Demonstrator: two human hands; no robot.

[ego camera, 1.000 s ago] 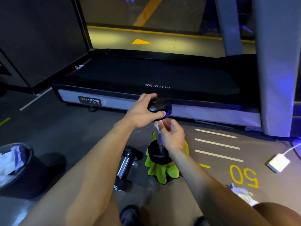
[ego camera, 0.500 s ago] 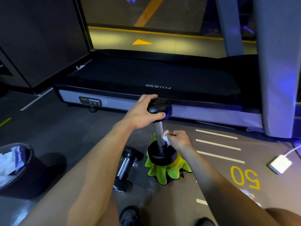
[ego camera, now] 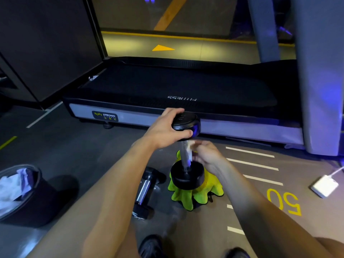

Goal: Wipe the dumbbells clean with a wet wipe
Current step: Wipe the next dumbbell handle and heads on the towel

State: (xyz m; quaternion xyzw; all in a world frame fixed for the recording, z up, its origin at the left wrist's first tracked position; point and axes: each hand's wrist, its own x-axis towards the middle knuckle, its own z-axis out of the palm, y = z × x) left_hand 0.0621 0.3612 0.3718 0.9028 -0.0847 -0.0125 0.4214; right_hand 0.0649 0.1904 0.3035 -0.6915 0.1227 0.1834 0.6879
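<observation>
I see the upright dumbbell [ego camera: 186, 149] standing on end on a yellow-green cloth [ego camera: 195, 194] on the floor [ego camera: 93, 155]. My left hand [ego camera: 163, 130] curls round its top weight; my right hand [ego camera: 206, 155] pinches a wet wipe [ego camera: 189, 148] against the chrome bar. A second dumbbell [ego camera: 144, 190] lies just beside the cloth. Behind, the treadmill [ego camera: 167, 90] reads "BODY STRONG"; the floor is marked "50". A bin [ego camera: 24, 194] sits left.

The black-ended dumbbell [ego camera: 186, 149] stands upright, the white wet wipe [ego camera: 190, 149] against its chrome handle.
</observation>
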